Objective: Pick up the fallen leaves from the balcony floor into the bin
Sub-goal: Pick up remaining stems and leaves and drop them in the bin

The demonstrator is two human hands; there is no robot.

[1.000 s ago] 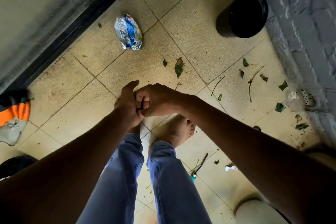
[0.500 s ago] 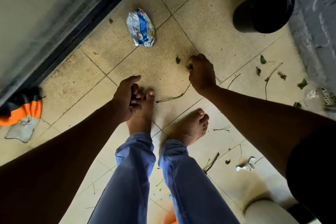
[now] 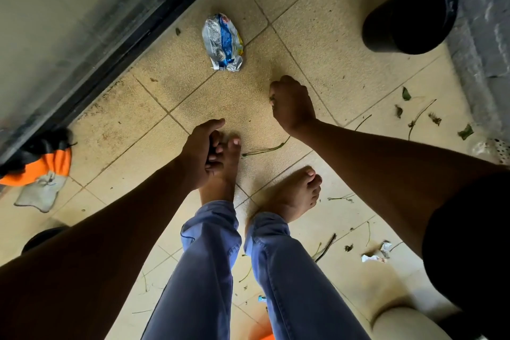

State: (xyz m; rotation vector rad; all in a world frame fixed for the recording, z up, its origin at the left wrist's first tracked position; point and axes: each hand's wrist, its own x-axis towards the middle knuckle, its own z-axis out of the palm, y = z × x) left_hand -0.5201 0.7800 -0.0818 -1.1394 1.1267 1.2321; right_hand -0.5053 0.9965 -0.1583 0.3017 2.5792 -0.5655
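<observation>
My right hand (image 3: 292, 105) is low over the tiled floor with its fingers curled, and it pinches a small green leaf (image 3: 271, 98) at the fingertips. Above my left foot, my left hand (image 3: 202, 149) has its thumb out and its fingers curled around what looks like gathered leaves, mostly hidden. The black bin (image 3: 386, 30) stands at the upper right, well beyond my right hand. Several leaf bits (image 3: 465, 131) and a twig (image 3: 419, 116) lie on the floor to the right. Between my hands lies a thin green stem (image 3: 265, 149).
A crumpled blue and silver snack packet (image 3: 223, 43) lies ahead of my hands. The dark door frame (image 3: 138, 44) runs along the left, with an orange cloth (image 3: 36, 166) at its foot. A grey wall (image 3: 485, 22) closes the right side. Paper scraps (image 3: 372, 257) lie at lower right.
My right hand left my left hand and reached forward to the leaf on the tile. That leaf is now off the floor and in its fingers. My left hand stayed by my foot.
</observation>
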